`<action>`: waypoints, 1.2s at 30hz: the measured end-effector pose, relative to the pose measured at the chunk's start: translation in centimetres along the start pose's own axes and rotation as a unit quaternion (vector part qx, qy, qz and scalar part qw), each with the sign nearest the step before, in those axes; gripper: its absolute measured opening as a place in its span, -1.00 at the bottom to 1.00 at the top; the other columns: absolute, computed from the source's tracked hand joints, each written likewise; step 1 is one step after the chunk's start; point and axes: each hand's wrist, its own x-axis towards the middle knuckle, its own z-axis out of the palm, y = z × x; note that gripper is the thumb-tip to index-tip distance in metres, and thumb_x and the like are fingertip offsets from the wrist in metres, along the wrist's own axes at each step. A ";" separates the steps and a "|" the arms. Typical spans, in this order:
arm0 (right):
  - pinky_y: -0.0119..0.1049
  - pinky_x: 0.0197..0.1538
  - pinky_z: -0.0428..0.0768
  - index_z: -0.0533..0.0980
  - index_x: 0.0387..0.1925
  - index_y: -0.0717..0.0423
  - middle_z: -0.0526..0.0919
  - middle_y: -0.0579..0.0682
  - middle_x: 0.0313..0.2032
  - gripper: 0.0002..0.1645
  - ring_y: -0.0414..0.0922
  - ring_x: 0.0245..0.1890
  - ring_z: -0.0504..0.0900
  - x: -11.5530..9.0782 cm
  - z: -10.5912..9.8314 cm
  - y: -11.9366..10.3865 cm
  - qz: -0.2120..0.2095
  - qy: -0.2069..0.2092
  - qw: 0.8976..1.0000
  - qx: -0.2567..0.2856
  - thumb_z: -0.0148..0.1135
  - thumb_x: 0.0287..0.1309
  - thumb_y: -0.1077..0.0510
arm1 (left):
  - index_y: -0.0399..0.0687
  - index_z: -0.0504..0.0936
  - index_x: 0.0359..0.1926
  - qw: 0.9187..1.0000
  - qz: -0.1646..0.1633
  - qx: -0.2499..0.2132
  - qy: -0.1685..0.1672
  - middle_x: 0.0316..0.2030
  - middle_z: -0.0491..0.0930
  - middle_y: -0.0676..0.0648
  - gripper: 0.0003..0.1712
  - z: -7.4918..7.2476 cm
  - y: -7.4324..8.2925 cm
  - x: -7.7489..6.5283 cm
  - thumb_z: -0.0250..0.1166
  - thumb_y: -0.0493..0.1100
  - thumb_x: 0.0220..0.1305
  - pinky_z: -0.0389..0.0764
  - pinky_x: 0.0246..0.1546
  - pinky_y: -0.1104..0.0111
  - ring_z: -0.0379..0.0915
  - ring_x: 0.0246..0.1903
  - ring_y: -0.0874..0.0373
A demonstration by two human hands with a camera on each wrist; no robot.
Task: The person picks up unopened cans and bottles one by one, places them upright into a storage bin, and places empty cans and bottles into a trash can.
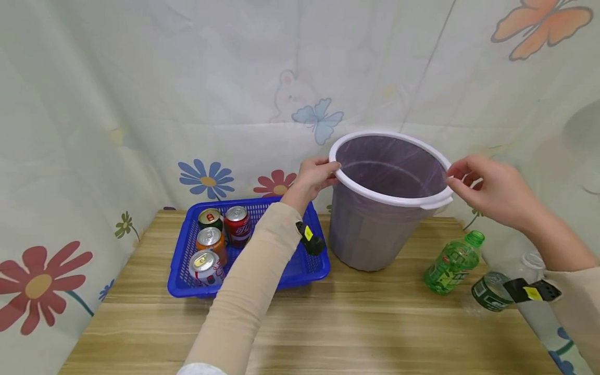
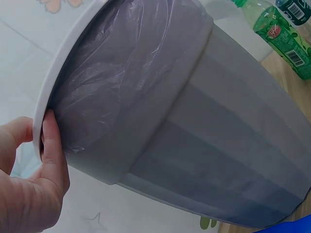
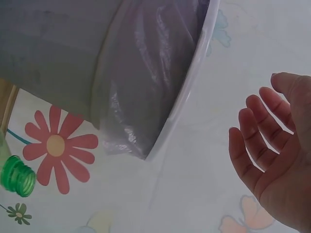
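A grey trash can (image 1: 370, 237) with a white rim ring (image 1: 391, 134) stands on the table, lined with a thin translucent purplish bag (image 2: 116, 73) folded over its top. My left hand (image 1: 314, 179) grips the rim on its left side, thumb on one face and fingers under the edge in the left wrist view. Beside the rim's right side is my right hand (image 1: 497, 190). The right wrist view shows a gap between that hand (image 3: 277, 150) and the rim, with its fingers loosely bent and nothing held.
Left of the can, a blue plastic basket (image 1: 175, 271) holds several drink cans (image 1: 211, 239), partly behind my left arm. A green bottle (image 1: 452, 263) without a visible cap and a clear bottle (image 1: 492, 291) with a green label are on the right. Patterned cloth (image 1: 234, 78) hangs behind the wooden table (image 1: 356, 328).
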 end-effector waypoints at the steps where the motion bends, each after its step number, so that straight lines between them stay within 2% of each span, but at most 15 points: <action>1: -0.77 -0.41 0.36 0.53 -0.29 0.15 0.57 -0.10 -0.42 -0.83 -0.56 -0.44 0.35 -0.3 0.0 0.1 0.005 0.000 1.000 0.001 0.27 0.00 0.32 | -0.24 0.42 0.18 1.000 0.000 0.000 0.000 -0.05 0.52 -0.19 -0.50 0.0 0.0 0.0 0.23 -0.27 0.20 0.63 -0.21 0.38 0.59 -0.25 0.09; 11: -0.76 -0.40 0.37 0.53 -0.27 0.13 0.56 -0.09 -0.43 -0.80 -0.52 -0.45 0.37 -2.9 0.3 0.8 0.042 0.001 0.999 0.019 0.29 -0.01 0.33 | -0.23 0.42 0.18 1.000 -0.002 0.001 0.001 -0.06 0.53 -0.18 -0.50 -0.1 0.2 -0.1 0.24 -0.25 0.20 0.62 -0.20 0.39 0.59 -0.23 0.09; 19: -0.76 -0.41 0.36 0.51 -0.25 0.19 0.55 -0.08 -0.43 -0.85 -0.55 -0.44 0.34 -4.8 0.4 1.1 0.073 0.000 0.997 0.017 0.23 0.08 0.29 | -0.25 0.42 0.17 1.000 0.000 -0.008 0.000 -0.07 0.55 -0.20 -0.50 -0.1 0.2 -0.1 0.24 -0.27 0.19 0.62 -0.18 0.37 0.58 -0.24 0.08; 22: -0.77 -0.41 0.36 0.50 -0.24 0.21 0.52 -0.18 -0.43 -0.83 -0.57 -0.43 0.34 -5.5 0.4 1.5 0.081 0.004 0.996 0.024 0.23 0.08 0.30 | -0.26 0.42 0.17 1.000 0.001 -0.006 0.000 -0.07 0.54 -0.20 -0.50 -0.1 0.2 -0.1 0.24 -0.27 0.20 0.62 -0.18 0.37 0.58 -0.24 0.08; 29: -0.82 -0.39 0.31 0.48 -0.18 0.27 0.35 -0.57 -0.40 -0.80 -0.66 -0.41 0.29 -6.9 0.4 2.4 0.119 0.021 0.992 0.036 0.18 0.14 0.27 | -0.26 0.41 0.18 1.000 0.002 -0.009 -0.001 -0.06 0.54 -0.20 -0.49 -0.1 0.2 -0.1 0.23 -0.26 0.20 0.62 -0.18 0.36 0.59 -0.22 0.07; 32: -0.86 -0.37 0.26 0.46 -0.14 0.30 0.50 -0.30 -0.34 -0.76 -0.69 -0.39 0.25 -7.7 0.5 2.5 0.147 0.031 0.988 0.034 0.13 0.19 0.24 | -0.25 0.41 0.18 1.000 0.002 -0.007 0.000 -0.07 0.54 -0.19 -0.49 -0.1 0.2 -0.1 0.23 -0.26 0.20 0.62 -0.20 0.37 0.59 -0.23 0.08; 36: -0.88 -0.31 0.19 0.42 -0.07 0.33 0.45 -0.37 -0.26 -0.70 -0.68 -0.33 0.21 -9.0 0.6 2.7 0.188 0.048 0.981 0.029 0.07 0.24 0.20 | -0.25 0.41 0.18 1.000 0.003 -0.005 -0.002 -0.07 0.54 -0.19 -0.50 -0.1 0.2 0.0 0.22 -0.26 0.21 0.62 -0.19 0.37 0.58 -0.24 0.08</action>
